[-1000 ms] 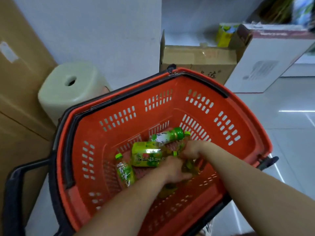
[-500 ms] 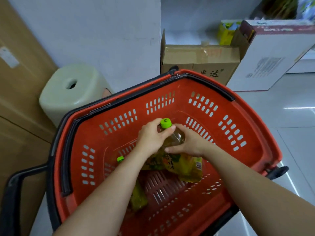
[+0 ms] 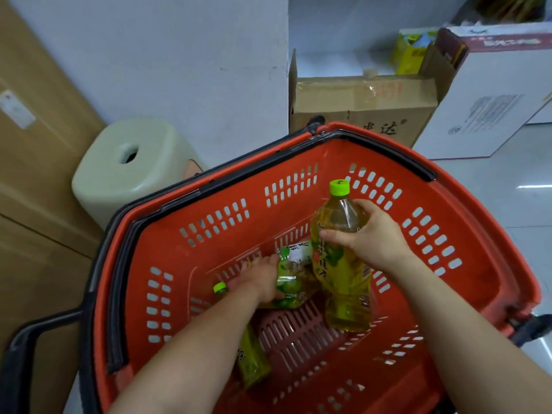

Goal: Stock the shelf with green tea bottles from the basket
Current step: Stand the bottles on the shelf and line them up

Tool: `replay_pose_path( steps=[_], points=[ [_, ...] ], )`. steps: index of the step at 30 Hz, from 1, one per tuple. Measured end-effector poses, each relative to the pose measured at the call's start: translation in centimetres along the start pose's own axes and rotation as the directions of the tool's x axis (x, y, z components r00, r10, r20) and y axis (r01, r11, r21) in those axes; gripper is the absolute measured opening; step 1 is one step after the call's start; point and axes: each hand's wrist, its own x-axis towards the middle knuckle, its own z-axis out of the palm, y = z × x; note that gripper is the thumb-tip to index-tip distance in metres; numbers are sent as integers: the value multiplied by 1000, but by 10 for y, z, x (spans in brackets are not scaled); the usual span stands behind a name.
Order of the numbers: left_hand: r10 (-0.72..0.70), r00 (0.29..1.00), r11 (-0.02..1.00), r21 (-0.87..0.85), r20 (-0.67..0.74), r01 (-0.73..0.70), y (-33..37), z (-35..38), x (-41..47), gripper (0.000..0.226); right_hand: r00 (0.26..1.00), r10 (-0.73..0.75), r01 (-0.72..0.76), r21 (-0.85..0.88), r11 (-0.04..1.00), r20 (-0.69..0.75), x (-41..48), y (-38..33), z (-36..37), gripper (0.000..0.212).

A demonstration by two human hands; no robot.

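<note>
Now the upright green tea bottle (image 3: pixel 343 273) is raised off the floor of the red basket (image 3: pixel 466 210), green cap up, and is carried by the right hand (image 3: pixel 369 239) alone. Its fingers and thumb are clamped round the bottle's shoulder, just above the label. Half a second earlier both hands held this bottle. The left hand (image 3: pixel 260 280) has since let go and dropped back to the basket floor, where it lies on a second bottle (image 3: pixel 294 279) resting on its side. Its fingers seem to curl round that bottle, though the back of the hand hides most of them, so the firmness of the hold is uncertain. A third bottle (image 3: pixel 254 358) lies partly under the left forearm, near the basket's close wall.

Judging from this, the person is gathering one bottle per hand before turning to the shelf, which is not in view. Beyond the basket stand a pale stool (image 3: pixel 131 162) and a cardboard box (image 3: pixel 358 106) against the wall.
</note>
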Motion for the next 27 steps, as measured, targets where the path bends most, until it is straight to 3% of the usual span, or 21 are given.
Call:
replay_pose_path(
  steps=[2, 4, 9, 13, 17, 20, 24, 27],
  points=[
    [19, 1000, 994, 109, -8, -18, -3, 3, -2, 98, 1000, -19, 19, -36, 999, 13, 0, 0, 4, 101],
    [57, 998, 979, 195, -8, -54, -2, 8, -7, 85, 999, -18, 20, -71, 997, 30, -1, 1, 6, 98],
    [9, 1000, 973, 232, -7, -7, 1, 5, -24, 70, 1000, 7, -5, -98, 995, 18, -4, 0, 8, 98],
    [-25, 995, 972, 229, -95, 47, 9, -15, -44, 61, 1000, 9, -6, -117, 993, 27, -8, 0, 7, 100],
    [-127, 968, 992, -15, -216, 127, 11, -45, -79, 67, 1000, 7, -8, -80, 997, -21, -8, -6, -6, 101],
    [-222, 917, 952, -275, -331, 132, 5, -80, -122, 58, 996, -27, 24, -28, 999, -82, -19, -23, -18, 101],
    [-326, 852, 792, -610, -409, 11, -3, -117, -181, 51, 977, -200, 198, -36, 980, -76, -46, -69, -35, 95],
    [-358, 820, 555, -808, -446, -197, 4, -133, -232, 50, 944, -308, 317, 71, 946, -119, -82, -104, -53, 89]
  ],
)
